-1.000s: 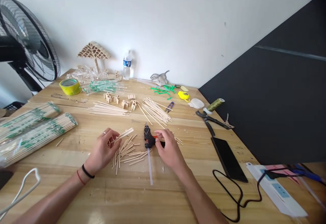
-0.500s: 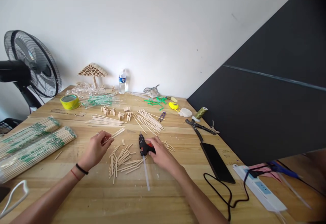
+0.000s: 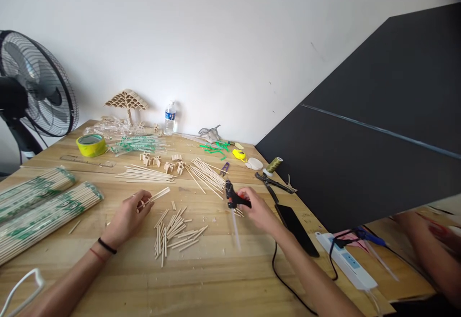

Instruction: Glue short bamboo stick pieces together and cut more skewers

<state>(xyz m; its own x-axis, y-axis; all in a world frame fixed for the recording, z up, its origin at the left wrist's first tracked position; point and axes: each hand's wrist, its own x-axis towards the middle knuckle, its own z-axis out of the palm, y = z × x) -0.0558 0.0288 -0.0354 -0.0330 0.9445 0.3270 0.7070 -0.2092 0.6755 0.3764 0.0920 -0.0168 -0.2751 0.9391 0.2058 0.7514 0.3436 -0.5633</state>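
Note:
My right hand (image 3: 256, 207) is closed around a black hot glue gun (image 3: 235, 199), its nozzle up and a clear glue stick (image 3: 236, 230) trailing from its back end. Between the fingers of my left hand (image 3: 130, 213) are a few thin wooden sticks (image 3: 158, 195), pointing right; how many I cannot tell. Short cut sticks (image 3: 173, 230) lie in a loose pile between the two hands. Longer sticks (image 3: 207, 175) are spread behind, with another bundle (image 3: 146, 174) to their left. Several small stick-built pieces (image 3: 169, 166) stand beyond that bundle.
Bagged sticks (image 3: 57, 211) cover the left side, near yellow tape (image 3: 90, 145) and a fan (image 3: 36, 81). A stick-built tree (image 3: 127, 101) and water bottle (image 3: 170, 119) stand at the back. Pliers (image 3: 273, 182), a black phone-like slab (image 3: 297, 230) and a power strip (image 3: 347, 262) lie right. Another person's arm (image 3: 428, 249) shows far right.
My right hand has carried the glue gun to the right, away from the short-stick pile. My left hand stays about where it was, still holding its sticks. The view has shifted slightly.

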